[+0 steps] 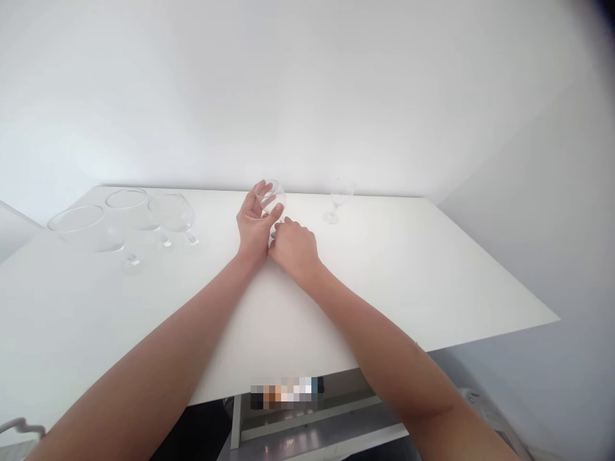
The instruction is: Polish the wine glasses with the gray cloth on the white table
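Observation:
A clear stemmed glass (271,194) stands on the white table (408,275) near its far edge. My left hand (256,221) cups the glass's bowl from the left, fingers curled around it. My right hand (294,246) rests on the table just right of it, fingers pinched at the glass's stem or foot, which my hands mostly hide.
Three large clear stemmed glasses stand at the far left: one (89,228), one (129,203) and one (172,214). A small wine glass (339,197) stands at the far edge, right of my hands. White walls close the back and right. The table's front edge is near me.

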A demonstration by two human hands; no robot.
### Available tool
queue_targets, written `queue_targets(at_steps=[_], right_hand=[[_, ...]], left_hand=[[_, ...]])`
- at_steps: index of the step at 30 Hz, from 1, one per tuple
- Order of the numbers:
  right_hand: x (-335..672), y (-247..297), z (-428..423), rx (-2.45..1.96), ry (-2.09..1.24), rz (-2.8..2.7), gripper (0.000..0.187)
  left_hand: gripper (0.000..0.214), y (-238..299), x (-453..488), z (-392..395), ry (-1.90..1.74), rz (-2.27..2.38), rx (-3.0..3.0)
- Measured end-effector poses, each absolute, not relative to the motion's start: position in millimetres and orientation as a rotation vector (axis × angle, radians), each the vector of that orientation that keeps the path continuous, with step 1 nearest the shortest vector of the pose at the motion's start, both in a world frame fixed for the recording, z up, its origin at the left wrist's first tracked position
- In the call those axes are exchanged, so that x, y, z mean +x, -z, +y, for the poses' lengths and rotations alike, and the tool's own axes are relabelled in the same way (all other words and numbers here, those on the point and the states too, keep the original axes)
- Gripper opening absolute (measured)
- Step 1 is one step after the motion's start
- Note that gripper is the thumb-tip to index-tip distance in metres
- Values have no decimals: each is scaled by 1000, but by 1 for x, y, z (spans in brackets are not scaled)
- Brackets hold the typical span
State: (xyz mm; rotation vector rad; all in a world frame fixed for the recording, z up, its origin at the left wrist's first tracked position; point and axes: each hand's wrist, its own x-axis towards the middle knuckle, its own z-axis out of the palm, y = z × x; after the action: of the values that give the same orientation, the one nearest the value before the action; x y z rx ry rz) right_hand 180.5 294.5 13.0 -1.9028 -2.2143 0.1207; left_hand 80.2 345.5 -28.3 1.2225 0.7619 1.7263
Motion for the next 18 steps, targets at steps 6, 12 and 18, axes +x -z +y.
queue_targets(at_steps=[6,12,18], right_hand=[[178,-9,290,-1949,-181,-2191,42],[177,-8,289,-1965,-225,-2192,45],[178,-7,291,-1919,-279,-2205,42]], left_hand=[[76,27,81,346,-1665,859,1354],[79,35,81,354,-1650,880,1497],[80,42,79,360,-1628,856,1558]])
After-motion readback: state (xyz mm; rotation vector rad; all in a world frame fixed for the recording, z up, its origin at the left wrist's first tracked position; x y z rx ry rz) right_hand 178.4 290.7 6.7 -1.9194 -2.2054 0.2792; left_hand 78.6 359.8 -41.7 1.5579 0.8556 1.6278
